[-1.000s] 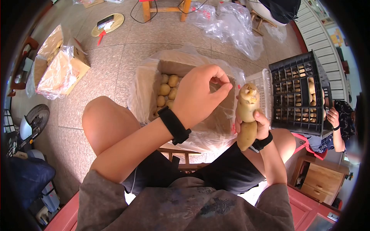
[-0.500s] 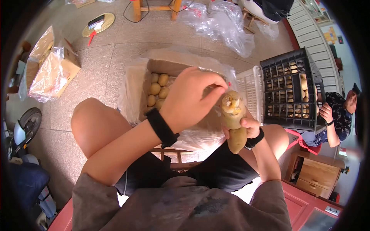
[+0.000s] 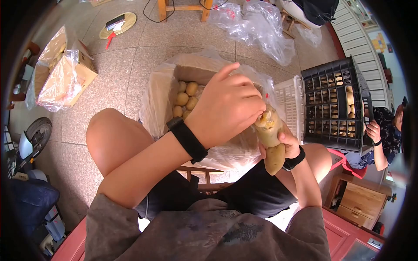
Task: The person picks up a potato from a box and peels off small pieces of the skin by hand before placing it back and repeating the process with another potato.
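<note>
My right hand [image 3: 288,141] is wrapped round a long, knobby potato [image 3: 274,158], its thumb across the narrow middle. The potato's upper end [image 3: 268,119] is broken and rough, with orange-yellow flesh showing; the lower end is smooth and tan. My left hand [image 3: 233,104] reaches in from the left with its fingers drawn together, fingertips right at that broken end. Whatever the fingertips pinch is too small to make out. Below both hands stands a plastic-lined cardboard box [image 3: 160,82] with several round, tan potatoes [image 3: 191,88] in its left part, partly covered by my left hand.
A black crate [image 3: 331,104] with more potatoes stands on the right beside a white basket [image 3: 291,102]. A person [image 3: 379,135] sits behind it, one hand at its rim. Another cardboard box [image 3: 80,82] is at the left. Plastic bags [image 3: 261,32] lie on the floor ahead.
My left hand has moved down and right, its fingertips now at the broken end of the potato. My right hand still holds the potato. The whole view has shifted slightly.
</note>
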The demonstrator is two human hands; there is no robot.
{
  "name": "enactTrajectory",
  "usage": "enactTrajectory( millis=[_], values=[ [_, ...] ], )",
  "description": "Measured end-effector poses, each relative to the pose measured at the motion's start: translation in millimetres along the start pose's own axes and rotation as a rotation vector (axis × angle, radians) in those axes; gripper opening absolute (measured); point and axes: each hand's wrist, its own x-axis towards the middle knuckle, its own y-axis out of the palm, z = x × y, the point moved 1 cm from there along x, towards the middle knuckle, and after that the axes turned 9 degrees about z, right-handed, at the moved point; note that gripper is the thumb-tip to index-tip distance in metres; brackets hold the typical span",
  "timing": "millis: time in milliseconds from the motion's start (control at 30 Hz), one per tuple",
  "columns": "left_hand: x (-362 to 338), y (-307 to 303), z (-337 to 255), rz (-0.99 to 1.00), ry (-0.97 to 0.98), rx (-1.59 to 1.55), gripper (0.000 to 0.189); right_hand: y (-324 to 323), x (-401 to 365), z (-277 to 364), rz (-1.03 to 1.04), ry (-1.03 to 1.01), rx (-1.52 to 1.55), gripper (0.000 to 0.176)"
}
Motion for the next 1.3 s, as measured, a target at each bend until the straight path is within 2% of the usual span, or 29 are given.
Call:
enactTrajectory(
  millis=[133,200,233,300,433,500,533,600,667,800,900,1067,1167,1300],
  values=[
    [-1,0,-3,-0.003,-0.094,-0.102,0.011,3,-2,2,0.008,-0.03,-0.002,0.083],
    [-3,2,-4,0.012,-0.234,-0.426,0.022,2,-4,3,0.057,-0.052,0.036,0.081],
    [-4,4,-7,0.012,-0.234,-0.426,0.022,1,-6,3,0.057,-0.053,0.036,0.081],
    [-3,11,-11,0.058,-0.213,-0.778,0.037,-1,-9,1,0.082,-0.049,0.069,0.077],
    [-3,18,-12,0.13,-0.082,-0.732,0.048,-10,-13,-5,0.116,-0.053,0.199,0.077],
    [-6,20,-10,0.121,-0.233,-0.778,0.05,-14,-15,-6,0.144,-0.104,0.243,0.078],
    [-7,20,-11,0.122,-0.238,-0.778,0.05,1,-12,3,0.0,-0.123,0.154,0.09],
    [-7,18,-12,0.092,-0.373,-0.704,0.05,8,-5,10,-0.016,-0.171,0.064,0.089],
    [-9,20,-13,0.092,-0.405,-0.701,0.049,13,0,12,-0.093,-0.256,-0.086,0.084],
    [-7,20,-14,0.126,-0.491,-0.751,0.047,8,-1,5,-0.172,-0.242,-0.145,0.078],
    [-9,23,-16,0.128,-0.493,-0.895,0.045,4,-5,4,-0.218,-0.175,-0.027,0.078],
    [-9,21,-20,0.154,-0.487,-0.881,0.043,0,-9,3,-0.144,-0.102,0.069,0.081],
    [-8,19,-23,0.174,-0.448,-0.863,0.042,13,-2,7,-0.273,-0.175,0.071,0.085],
    [-8,19,-26,0.208,-0.412,-0.816,0.04,2,-3,2,-0.201,-0.191,0.113,0.088]
  ],
)
